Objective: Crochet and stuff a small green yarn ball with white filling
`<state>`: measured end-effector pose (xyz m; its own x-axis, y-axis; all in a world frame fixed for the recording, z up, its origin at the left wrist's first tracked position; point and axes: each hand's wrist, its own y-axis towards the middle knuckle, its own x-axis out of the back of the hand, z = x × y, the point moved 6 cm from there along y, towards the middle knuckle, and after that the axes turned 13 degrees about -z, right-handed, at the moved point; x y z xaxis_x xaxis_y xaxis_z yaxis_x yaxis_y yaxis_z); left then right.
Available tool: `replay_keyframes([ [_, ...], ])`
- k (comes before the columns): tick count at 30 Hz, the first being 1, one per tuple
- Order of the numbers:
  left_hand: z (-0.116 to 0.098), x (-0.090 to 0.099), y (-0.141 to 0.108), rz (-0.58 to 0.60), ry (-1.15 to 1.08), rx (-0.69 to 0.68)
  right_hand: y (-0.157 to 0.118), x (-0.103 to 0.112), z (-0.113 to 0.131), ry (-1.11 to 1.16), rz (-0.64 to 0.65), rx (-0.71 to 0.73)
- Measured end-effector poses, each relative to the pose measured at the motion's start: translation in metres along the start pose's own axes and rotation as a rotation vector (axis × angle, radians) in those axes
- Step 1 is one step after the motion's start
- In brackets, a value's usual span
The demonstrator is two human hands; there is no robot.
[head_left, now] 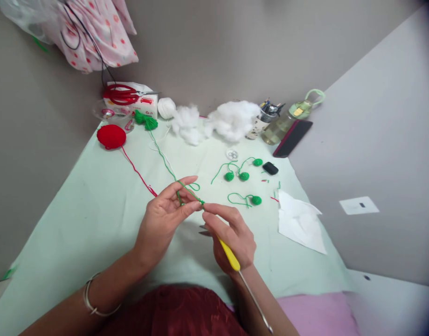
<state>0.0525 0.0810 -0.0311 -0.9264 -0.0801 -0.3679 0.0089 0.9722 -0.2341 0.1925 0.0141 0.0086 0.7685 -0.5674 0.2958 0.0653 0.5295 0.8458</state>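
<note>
My left hand (165, 214) pinches green yarn (162, 156) between thumb and fingers, and the strand runs back to a green yarn bundle (146, 120). My right hand (233, 235) is closed round a crochet hook with a yellow grip (229, 254); its metal shaft sticks out toward the wrist. Both hands' fingertips nearly meet at a small green knot of yarn (202, 203). A loop of green yarn hangs behind my left fingers. Scissor-like metal tips (205, 231) show beside my right hand, the rest hidden beneath it. Several small green crocheted balls (244, 176) lie to the right.
A red yarn ball (111, 136), red-handled scissors (121, 94) on a packet, white stuffing (233, 120), a pen cup (259, 125), a bottle (279, 127) and a phone (292, 138) line the back. White paper (300, 221) lies right on the pale green cloth (120, 233).
</note>
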Motion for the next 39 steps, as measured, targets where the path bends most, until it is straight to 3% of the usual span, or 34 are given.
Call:
replay_keyframes([
  [8,0.005,-0.009,-0.008,0.088,-0.069,0.174,-0.007,0.002,0.004,-0.145,-0.015,0.11],
  [13,0.009,-0.017,-0.013,0.212,-0.198,0.44,-0.001,0.003,0.004,-0.028,-0.1,0.094],
  [17,0.007,-0.013,-0.01,0.202,-0.223,0.468,0.012,0.004,-0.007,0.212,-0.138,-0.183],
  [20,0.002,-0.006,-0.005,0.167,-0.138,0.385,0.019,0.006,-0.012,0.272,-0.105,-0.338],
  [24,-0.004,-0.002,-0.002,0.175,0.0,0.249,0.018,0.007,-0.031,0.465,-0.159,-0.695],
  [26,-0.004,-0.004,-0.004,0.187,0.014,0.21,0.015,0.002,-0.036,0.563,-0.133,-0.808],
  [28,-0.002,-0.005,-0.006,0.177,0.013,0.18,0.013,-0.002,-0.033,0.493,-0.074,-0.742],
  [30,0.0,-0.007,-0.009,0.163,-0.008,0.171,0.011,-0.001,-0.024,0.25,-0.055,-0.52],
  [32,0.003,-0.01,-0.012,0.16,-0.063,0.212,0.007,0.0,-0.012,0.042,-0.068,-0.3],
  [34,0.007,-0.012,-0.013,0.177,-0.129,0.311,0.005,0.001,-0.004,-0.006,-0.096,-0.168],
  [36,0.01,-0.013,-0.012,0.199,-0.176,0.417,0.007,0.003,-0.005,0.055,-0.115,-0.158],
  [39,0.009,-0.011,-0.007,0.21,-0.217,0.479,0.016,0.009,-0.02,0.218,-0.163,-0.377],
])
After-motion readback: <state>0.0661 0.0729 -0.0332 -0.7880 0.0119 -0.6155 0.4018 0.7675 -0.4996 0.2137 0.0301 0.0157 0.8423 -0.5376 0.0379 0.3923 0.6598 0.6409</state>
